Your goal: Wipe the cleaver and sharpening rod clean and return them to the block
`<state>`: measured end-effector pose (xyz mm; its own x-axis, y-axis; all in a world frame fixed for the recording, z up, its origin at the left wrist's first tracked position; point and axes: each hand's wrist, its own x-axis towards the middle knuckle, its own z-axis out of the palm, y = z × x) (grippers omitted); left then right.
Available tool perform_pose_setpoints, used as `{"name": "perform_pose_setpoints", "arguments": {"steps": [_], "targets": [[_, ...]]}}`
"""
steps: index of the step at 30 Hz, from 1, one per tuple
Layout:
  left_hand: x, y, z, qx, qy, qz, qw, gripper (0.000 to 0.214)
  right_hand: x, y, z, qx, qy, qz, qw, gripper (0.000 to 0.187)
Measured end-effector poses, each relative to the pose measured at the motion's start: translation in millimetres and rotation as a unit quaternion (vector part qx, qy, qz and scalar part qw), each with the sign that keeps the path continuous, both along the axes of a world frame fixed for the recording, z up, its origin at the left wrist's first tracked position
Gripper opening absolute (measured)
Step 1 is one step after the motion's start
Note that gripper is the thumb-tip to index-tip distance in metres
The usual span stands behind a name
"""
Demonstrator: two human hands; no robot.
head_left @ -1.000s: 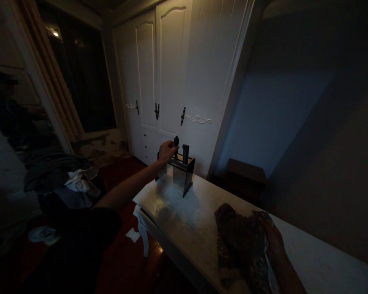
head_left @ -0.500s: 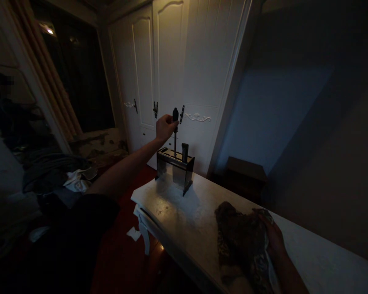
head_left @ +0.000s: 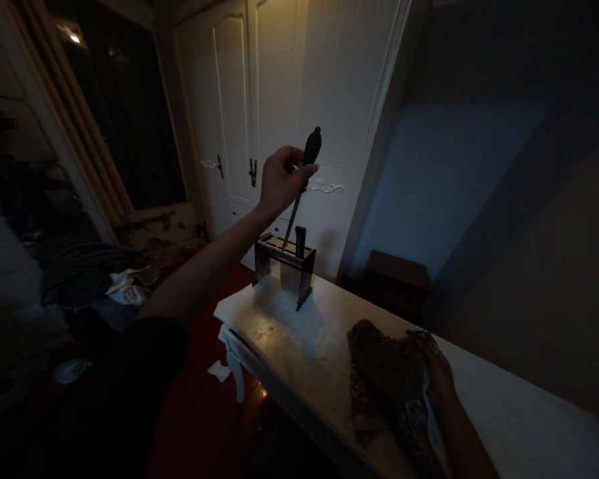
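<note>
My left hand (head_left: 279,179) is raised above the far end of the pale table (head_left: 304,352), closed round the black handle of a thin sharpening rod (head_left: 299,189). The rod is tilted and its tip hangs just over the metal knife block (head_left: 284,269). One black-handled knife (head_left: 300,241) stands in the block. My right hand (head_left: 436,379) rests near the table's front, fingers curled on a dark patterned cloth (head_left: 384,392) that lies bunched on the tabletop.
White wardrobe doors (head_left: 279,120) with dark handles stand behind the table. A low dark stool (head_left: 397,276) sits by the wall at right. Piled clothes (head_left: 104,279) and scraps lie on the red floor at left. A person sits in the far left shadow.
My left hand has lifted the rod up out of the knife block and tilted it. My right hand has stayed on the cloth.
</note>
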<state>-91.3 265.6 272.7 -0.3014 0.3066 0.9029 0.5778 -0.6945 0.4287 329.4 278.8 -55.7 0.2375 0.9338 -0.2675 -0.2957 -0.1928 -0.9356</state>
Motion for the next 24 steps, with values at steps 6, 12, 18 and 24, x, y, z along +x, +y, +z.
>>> {"name": "perform_pose_setpoints", "arguments": {"steps": [6,12,18,24], "targets": [[54,-42,-21.3,-0.036,0.019,-0.071,0.997,0.026,-1,5,-7.4,0.019,-0.001,0.009,1.000,0.056],[119,-75,-50.1,-0.128,0.011,-0.181,0.975,0.026,-8,-5,-6.4,0.071,0.028,0.001,0.997,0.051],[178,-67,-85.8,-0.180,-0.028,-0.292,0.939,0.021,-4,-17,-9.8,0.122,0.020,-0.033,0.992,0.051],[219,-53,-122.5,-0.170,-0.126,-0.298,0.931,0.022,3,-26,-18.2,0.130,0.036,-0.063,0.989,0.044]]}}
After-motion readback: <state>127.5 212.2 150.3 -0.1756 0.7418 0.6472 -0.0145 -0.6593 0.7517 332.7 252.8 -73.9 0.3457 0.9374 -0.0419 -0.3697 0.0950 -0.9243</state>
